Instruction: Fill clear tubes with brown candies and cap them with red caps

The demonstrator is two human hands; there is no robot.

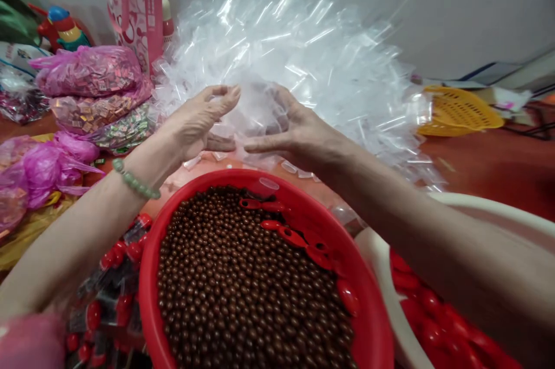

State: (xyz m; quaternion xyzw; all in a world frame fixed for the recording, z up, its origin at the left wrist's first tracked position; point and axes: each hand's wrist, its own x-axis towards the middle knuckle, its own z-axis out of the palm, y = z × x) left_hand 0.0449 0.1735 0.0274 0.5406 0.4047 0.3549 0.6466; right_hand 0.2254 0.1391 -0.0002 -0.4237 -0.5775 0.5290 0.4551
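Observation:
My left hand (203,117) reaches over the far rim of a red tub (150,276), its fingers spread and curved at the near edge of a large heap of transparent plastic tubes or cups (312,51). Facing it, my right hand (290,126) is curved the same way, thumb stretched out and some fingertips hidden among the plastic pieces. Some of that plastic lies between the two palms; neither hand is closed on a piece. Small glossy brown balls (243,276) fill the tub beneath. Several red plastic caps (290,236) lie along its right inner side.
A cream basin (385,282) of red pieces (442,323) stands at right. Red-capped containers (93,314) lie left of the tub. Pink bags (93,71), a paper gift bag (151,16) and a yellow basket (463,111) surround the heap. A wall (477,10) rises behind.

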